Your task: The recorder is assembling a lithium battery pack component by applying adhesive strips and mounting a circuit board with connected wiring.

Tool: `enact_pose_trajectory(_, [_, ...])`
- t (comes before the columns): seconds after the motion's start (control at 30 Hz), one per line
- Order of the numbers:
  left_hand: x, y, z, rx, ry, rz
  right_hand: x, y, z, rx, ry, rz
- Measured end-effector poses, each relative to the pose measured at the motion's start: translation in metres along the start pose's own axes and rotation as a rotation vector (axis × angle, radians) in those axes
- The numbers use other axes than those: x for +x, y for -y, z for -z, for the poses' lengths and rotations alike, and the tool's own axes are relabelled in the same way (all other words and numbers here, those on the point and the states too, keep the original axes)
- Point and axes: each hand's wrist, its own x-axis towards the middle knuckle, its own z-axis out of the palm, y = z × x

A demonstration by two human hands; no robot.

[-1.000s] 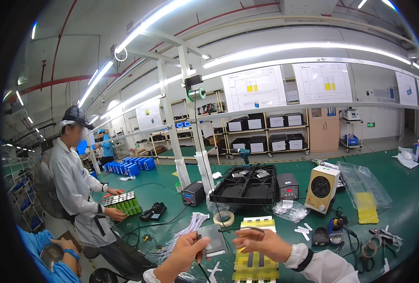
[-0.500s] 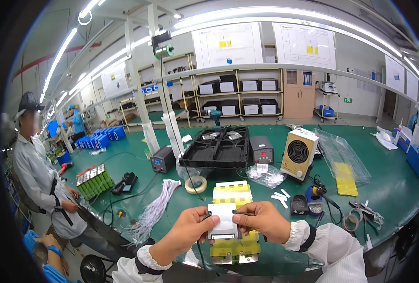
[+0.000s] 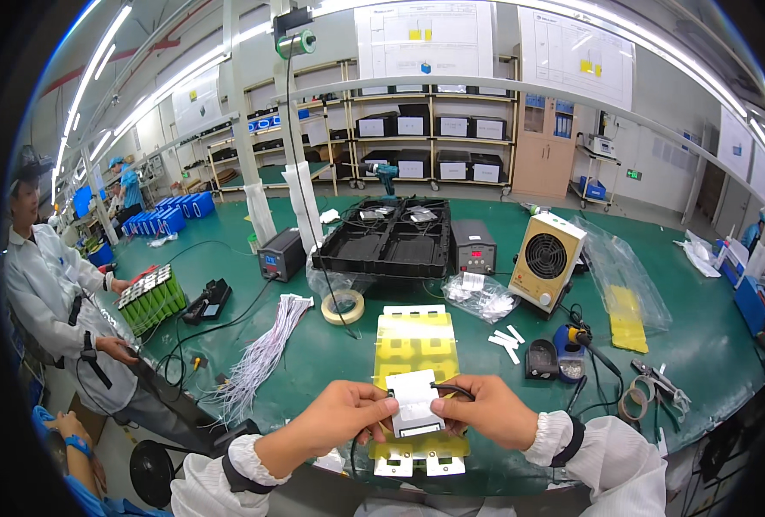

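Note:
A flat silver-white module (image 3: 414, 403) with black wires at its sides, resembling a battery protection board, is held up between my two hands. My left hand (image 3: 335, 420) pinches its left edge with thumb and fingers. At the opposite edge, my right hand (image 3: 500, 415) grips it the same way, a black wire running over the fingers. Below the module lies a yellow insulated panel (image 3: 412, 332) with rectangular patches and metal tabs at its near end. The module hides the panel's middle; whether they touch, I cannot tell.
To the left lie white wires (image 3: 266, 362) and a green battery pack (image 3: 152, 299), with a co-worker (image 3: 63, 284) beside it. A black tray (image 3: 387, 237) and beige fan unit (image 3: 546, 261) stand beyond. At right are a soldering iron holder (image 3: 570, 355) and pliers (image 3: 662, 383).
The module has turned slightly, and more of the yellow panel's far part shows. My view has shifted. The co-worker's hand has come to the green battery pack. Both my hands keep their hold.

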Motion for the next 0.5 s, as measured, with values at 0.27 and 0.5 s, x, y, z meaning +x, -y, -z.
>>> enact_pose_trajectory(0.27, [0.001, 0.007, -0.001, -0.046, -0.152, -0.049, 0.017, -0.015, -0.008, 0.112, -0.15, -0.019])
enact_pose_trajectory(0.5, [0.009, 0.012, -0.008, -0.077, -0.149, -0.023, 0.011, -0.004, -0.001, -0.007, -0.205, -0.179])
